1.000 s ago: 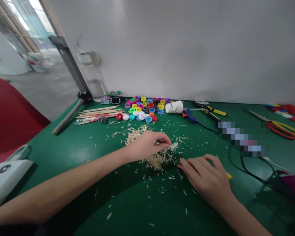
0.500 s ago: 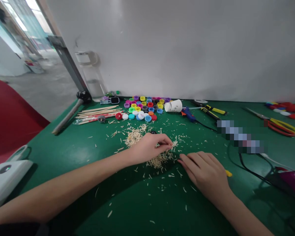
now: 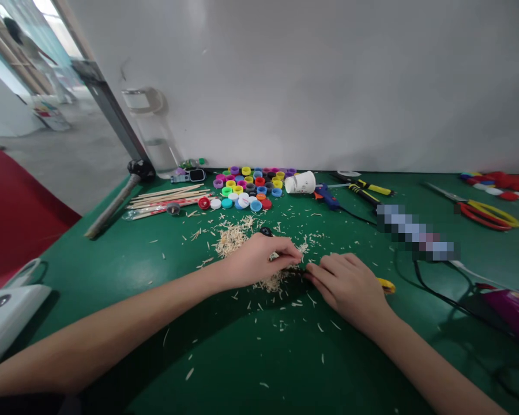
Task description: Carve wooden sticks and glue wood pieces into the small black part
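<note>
My left hand (image 3: 263, 259) hovers over a pile of pale wood shavings (image 3: 232, 237), thumb and fingertips pinched together. Whatever they hold is hidden or too small to name. Just right of it, my right hand (image 3: 350, 291) is closed, palm down, around a slim tool with a yellow end (image 3: 386, 286). That end sticks out past the right side of the hand, and something dark shows by the thumb tip; the rest is covered. The fingertips of both hands are close together above the shavings. A small black round thing (image 3: 266, 231) shows behind my left hand.
Bottle caps (image 3: 256, 206), wooden sticks (image 3: 168, 197) and a hammer (image 3: 116, 204) lie farther back. A paper cup (image 3: 300, 183) on its side, a glue gun (image 3: 327, 197), pliers (image 3: 363, 195) and scissors (image 3: 486, 213) lie right. A white device (image 3: 15, 323) stands left; a person (image 3: 34, 57) is beyond.
My right hand has moved left and slightly up, closer to the left fingertips, and the yellow end has moved with it. My left hand keeps its pinch. The view has shifted slightly.
</note>
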Available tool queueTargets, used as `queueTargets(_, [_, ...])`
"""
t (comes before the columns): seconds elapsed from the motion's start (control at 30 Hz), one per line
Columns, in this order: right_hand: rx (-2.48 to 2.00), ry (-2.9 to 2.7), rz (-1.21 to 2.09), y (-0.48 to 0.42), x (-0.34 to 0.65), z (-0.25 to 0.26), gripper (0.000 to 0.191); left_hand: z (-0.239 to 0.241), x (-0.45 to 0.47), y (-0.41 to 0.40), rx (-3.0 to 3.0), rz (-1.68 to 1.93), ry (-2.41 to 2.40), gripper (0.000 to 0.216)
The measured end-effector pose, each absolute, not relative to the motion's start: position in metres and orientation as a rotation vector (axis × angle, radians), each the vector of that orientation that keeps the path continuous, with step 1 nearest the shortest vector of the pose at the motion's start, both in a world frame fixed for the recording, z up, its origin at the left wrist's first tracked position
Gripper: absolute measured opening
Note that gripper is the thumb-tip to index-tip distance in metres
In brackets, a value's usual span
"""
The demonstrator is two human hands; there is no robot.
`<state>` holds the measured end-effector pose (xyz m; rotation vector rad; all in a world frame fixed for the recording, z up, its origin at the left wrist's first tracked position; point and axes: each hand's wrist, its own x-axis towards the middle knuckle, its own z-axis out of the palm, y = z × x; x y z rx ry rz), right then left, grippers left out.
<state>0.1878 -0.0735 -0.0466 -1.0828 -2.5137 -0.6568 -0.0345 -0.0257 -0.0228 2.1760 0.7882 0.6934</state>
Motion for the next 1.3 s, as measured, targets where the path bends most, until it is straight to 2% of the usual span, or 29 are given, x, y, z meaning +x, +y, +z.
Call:
queueTargets(0.27, [-1.046, -2.428, -0.681, -0.076, 0.186, -0.047, 0.010, -0.027, -0.036, -0.022, 2.087, 0.721, 0.870, 0.016])
queueTargets(0.53, [-1.057, -2.479, -0.565, -0.069, 0.188, -0.046, 0.014, -0.033, -0.036, -0.020, 2.052, 0.786, 0.904, 0.014])
queueTargets(0.93, [-1.001, -2.560, -0.564, -0.068, 0.190, -0.048, 0.014, -0.021, -0.036, -0.027, 2.359, 0.600, 0.761, 0.019])
queueTargets(1.13, [-1.035, -2.447, -0.681, -0.071, 0.189, -0.047, 0.013, -0.025, -0.036, -0.024, 2.163, 0.742, 0.875, 0.014])
queueTargets(1.3, [-1.041, -2.515, -0.570, -0.067, 0.190, -0.044, 0.014, -0.024, -0.035, -0.025, 2.150, 0.741, 0.883, 0.013])
